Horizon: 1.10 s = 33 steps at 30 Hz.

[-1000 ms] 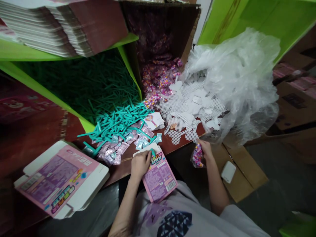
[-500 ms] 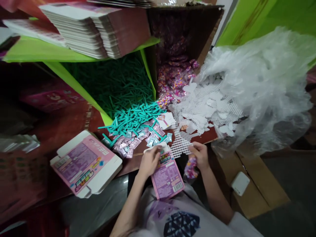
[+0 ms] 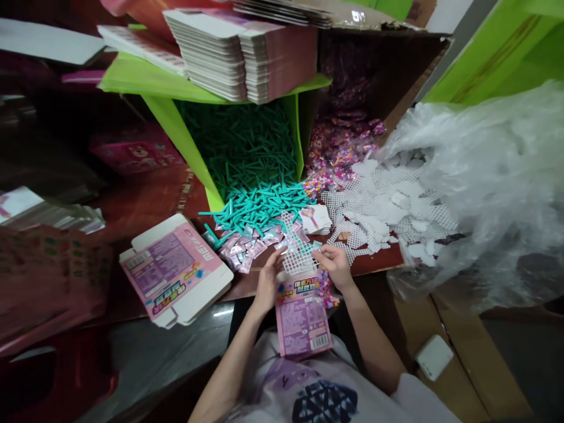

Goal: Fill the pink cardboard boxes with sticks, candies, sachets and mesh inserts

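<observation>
My left hand (image 3: 267, 281) grips the top of the pink box (image 3: 302, 320), fingers curled on its left upper edge; the box stands on end against my lap, just off the near edge of the worktop (image 3: 247, 286), its long axis running from my body up toward that edge, the open mouth at the far end; my right hand (image 3: 335, 265) sits on the other side of that mouth, thumb and forefinger pinched on the white mesh sheet (image 3: 297, 258); the sheet lies flat between my two hands, directly above the mouth, its lower edge touching or just inside the opening, I cannot tell which; under my right palm hangs a small bag of coloured beads (image 3: 326, 288), pressed against the right upper side of the box; both hands are equally near the mouth, the right holding what goes down along the box's length; beyond my fingers, on the worktop, lie the teal sticks (image 3: 258, 208), the foil sachets (image 3: 240, 249) and the heap of mesh pieces (image 3: 379, 211); a flat pink carton (image 3: 176, 276) rests at the near left edge.
</observation>
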Each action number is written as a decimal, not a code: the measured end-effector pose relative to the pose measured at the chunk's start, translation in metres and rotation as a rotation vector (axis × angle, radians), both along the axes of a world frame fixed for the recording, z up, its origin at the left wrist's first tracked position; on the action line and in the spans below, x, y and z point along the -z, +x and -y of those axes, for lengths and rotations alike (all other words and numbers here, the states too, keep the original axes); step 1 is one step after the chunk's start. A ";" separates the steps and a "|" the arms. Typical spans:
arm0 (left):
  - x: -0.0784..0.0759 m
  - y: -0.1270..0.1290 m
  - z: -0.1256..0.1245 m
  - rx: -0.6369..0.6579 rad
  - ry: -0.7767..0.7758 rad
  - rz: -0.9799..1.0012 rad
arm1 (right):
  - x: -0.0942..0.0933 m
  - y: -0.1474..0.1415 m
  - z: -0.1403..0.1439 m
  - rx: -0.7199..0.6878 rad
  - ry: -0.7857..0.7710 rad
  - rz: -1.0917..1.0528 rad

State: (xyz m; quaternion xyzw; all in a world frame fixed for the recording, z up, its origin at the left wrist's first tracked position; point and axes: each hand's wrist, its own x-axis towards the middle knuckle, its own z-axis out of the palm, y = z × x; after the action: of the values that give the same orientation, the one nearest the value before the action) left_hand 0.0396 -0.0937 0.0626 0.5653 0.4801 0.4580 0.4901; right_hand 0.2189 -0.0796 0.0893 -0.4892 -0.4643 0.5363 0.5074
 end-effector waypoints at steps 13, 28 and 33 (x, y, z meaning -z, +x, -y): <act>0.023 -0.031 -0.012 -0.325 0.083 -0.157 | 0.036 -0.003 -0.037 0.026 0.237 0.474; 0.034 -0.028 -0.020 -0.050 0.096 -0.255 | 0.044 0.028 -0.026 -0.098 0.246 0.700; 0.012 -0.025 -0.032 0.157 0.152 -0.408 | 0.036 0.049 -0.025 0.398 0.363 0.345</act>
State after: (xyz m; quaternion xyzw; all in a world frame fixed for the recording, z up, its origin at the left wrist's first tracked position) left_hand 0.0142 -0.0621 0.0508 0.7173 0.4878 0.3295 0.3728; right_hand 0.2678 -0.0545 0.0536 -0.5557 -0.5269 0.2441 0.5949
